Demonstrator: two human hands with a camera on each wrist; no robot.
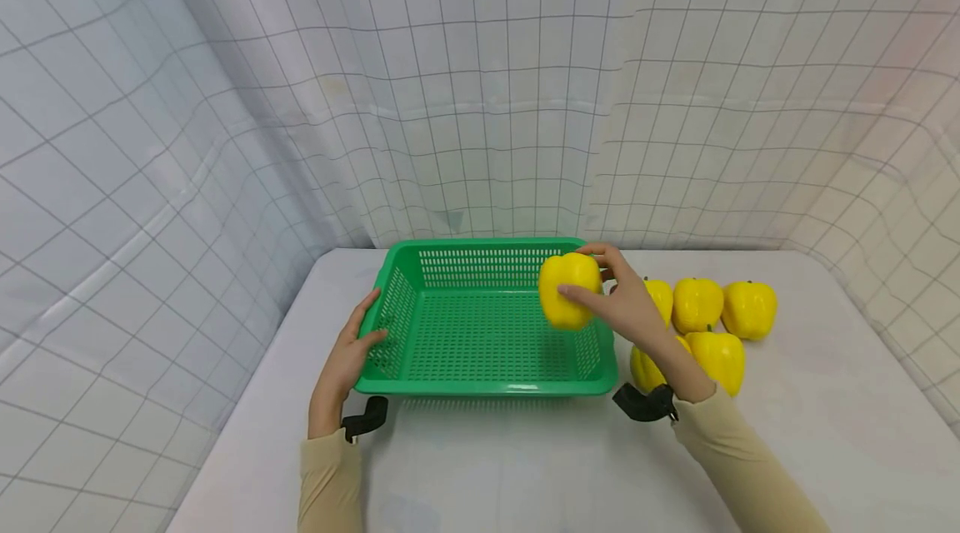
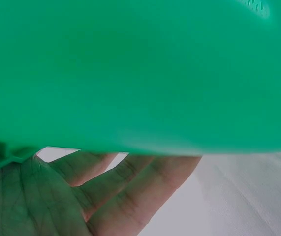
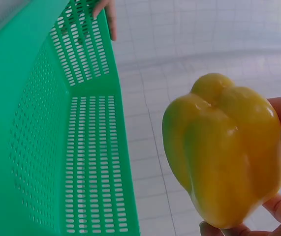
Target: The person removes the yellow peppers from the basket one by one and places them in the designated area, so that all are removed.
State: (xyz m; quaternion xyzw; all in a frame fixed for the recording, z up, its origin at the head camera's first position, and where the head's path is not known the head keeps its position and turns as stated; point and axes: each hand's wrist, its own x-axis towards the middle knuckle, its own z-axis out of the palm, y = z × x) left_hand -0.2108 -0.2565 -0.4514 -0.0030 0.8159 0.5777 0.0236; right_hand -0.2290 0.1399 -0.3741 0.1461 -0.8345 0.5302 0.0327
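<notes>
My right hand holds a yellow bell pepper over the right end of a green plastic basket. In the right wrist view the lobed end of the pepper faces the camera, with fingertips around its side and underside. At the other end, my left hand grips the basket's left side, thumb over the rim and fingers along the outside. The left wrist view is mostly filled by the basket wall, with the left hand's fingers reaching beneath its edge. Nothing lies inside the basket.
Several more yellow bell peppers lie grouped on the white table, right of the basket, some partly hidden by the right arm. A grid-patterned white curtain hangs behind the table and along both sides.
</notes>
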